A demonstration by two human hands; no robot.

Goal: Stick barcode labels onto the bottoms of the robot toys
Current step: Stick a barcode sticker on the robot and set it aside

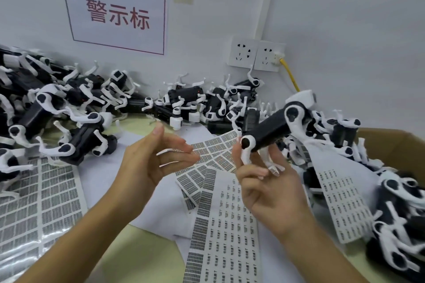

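Our right hand [264, 181] pinches the toy [273, 131] by its thin white legs, aloft over the sheets [220, 225]. Our left hand [156, 158], fingers straight, carries labels [169, 150]. Light, rigid plastic; we judge the black body a safer hold than those spindly legs.

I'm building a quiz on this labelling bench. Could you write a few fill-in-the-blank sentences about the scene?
1. The right hand holds one robot toy by its ____.
2. The left hand carries small labels stuck to its ____.
3. The sign on the wall has ____ characters.
4. A ____ cable runs down from the wall socket.

Missing words: legs; fingers; red; yellow
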